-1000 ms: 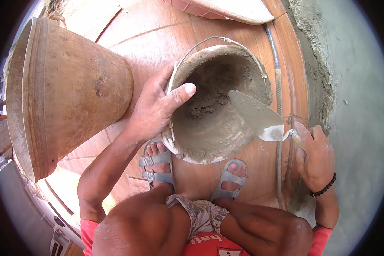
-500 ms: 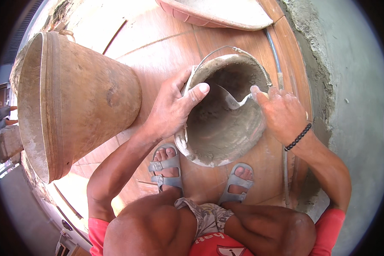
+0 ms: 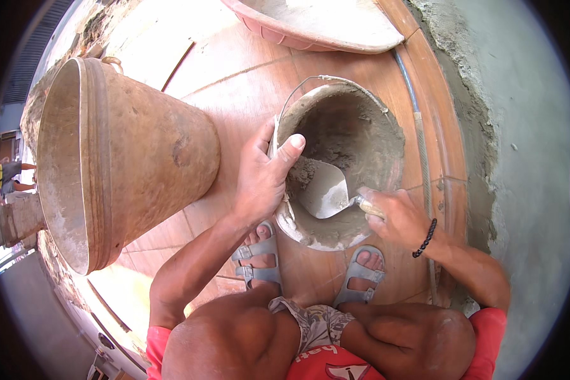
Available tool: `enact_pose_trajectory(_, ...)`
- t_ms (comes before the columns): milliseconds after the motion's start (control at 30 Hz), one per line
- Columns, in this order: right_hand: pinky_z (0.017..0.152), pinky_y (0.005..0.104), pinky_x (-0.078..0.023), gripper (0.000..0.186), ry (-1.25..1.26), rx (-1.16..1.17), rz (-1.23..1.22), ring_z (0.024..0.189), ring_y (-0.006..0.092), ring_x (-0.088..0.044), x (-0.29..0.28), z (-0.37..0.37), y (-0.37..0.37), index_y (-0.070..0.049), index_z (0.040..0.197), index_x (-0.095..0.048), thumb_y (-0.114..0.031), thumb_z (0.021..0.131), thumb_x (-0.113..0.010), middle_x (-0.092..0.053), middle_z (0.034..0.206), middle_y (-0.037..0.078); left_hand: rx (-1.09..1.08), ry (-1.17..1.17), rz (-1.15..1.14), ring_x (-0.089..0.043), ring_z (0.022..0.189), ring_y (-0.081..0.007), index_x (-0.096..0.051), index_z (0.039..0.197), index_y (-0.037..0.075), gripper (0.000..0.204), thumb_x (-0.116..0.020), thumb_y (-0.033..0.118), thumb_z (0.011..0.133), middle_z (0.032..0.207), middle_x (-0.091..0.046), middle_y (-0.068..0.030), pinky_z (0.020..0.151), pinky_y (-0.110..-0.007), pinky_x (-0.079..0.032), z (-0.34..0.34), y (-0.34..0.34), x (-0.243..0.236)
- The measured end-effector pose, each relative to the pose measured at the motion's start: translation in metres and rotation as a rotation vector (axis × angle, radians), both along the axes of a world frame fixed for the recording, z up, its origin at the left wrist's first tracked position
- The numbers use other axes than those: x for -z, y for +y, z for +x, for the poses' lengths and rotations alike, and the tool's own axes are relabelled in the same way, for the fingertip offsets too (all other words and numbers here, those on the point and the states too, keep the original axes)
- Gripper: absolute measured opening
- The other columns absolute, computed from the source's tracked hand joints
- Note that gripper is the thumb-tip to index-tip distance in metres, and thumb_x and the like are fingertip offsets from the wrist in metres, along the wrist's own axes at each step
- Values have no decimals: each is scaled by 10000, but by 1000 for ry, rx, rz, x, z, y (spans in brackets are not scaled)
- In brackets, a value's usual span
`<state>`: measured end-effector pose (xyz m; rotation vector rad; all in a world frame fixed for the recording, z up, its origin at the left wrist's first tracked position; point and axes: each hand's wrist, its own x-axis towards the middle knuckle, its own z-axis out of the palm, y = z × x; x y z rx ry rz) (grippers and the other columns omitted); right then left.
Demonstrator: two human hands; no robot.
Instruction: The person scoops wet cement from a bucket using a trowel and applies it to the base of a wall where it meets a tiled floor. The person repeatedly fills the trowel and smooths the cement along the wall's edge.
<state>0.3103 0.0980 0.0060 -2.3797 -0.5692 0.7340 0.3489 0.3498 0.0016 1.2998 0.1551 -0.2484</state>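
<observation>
Between my feet and the pink basin stands a mortar-crusted bucket [image 3: 386, 139], its mouth turned up toward me and its thin wire handle resting along the far rim. My left hand [image 3: 264, 171] grips the bucket's left rim, thumb over the edge and fingers outside. In my right hand [image 3: 396, 215] is the handle of a trowel [image 3: 326, 190], held at the bucket's near right side. The trowel's pale blade lies inside the bucket, with a clump of grey mortar [image 3: 303, 171] at its left edge. More grey mortar coats the inner wall and bottom.
A large brown bucket [image 3: 152, 158] lies on its side at the left. At the top is a pinkish basin [image 3: 291, 38] with a pale inside. Wood-look tiles [image 3: 234, 76] cover the floor. Along the right runs a grey plastered wall [image 3: 532, 158]. A person [image 3: 9, 177] shows at the far left.
My right hand has moved down and toward me, turning the trowel so its blade now lies flat near the bucket's left side with mortar beside it. My left hand keeps its hold on the rim.
</observation>
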Motion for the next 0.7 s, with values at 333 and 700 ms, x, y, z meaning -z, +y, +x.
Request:
enact_pose_trajectory(333,693,398,-545,433,400,345,301,752,358,-690,-14,-41,-34,18,1223,-592,-123,819,-660,-682,841,221,-39,-26,22,-503,1167,-182,-449,1366,-49,719,-613,495,925,1261,-563,-126,1015,-322,-385,3,6,6)
enact_pose_trajectory(700,765,363,-491,397,122,749,-24,843,268,-639,-33,-105,-130,22,1089,-586,-160,779,-755,-643,903,173,-62,113,-117,-488,1269,-248,-399,1429,40,529,-404,390,1032,1409,-481,-124,1083,-406,-390,-19,68,64)
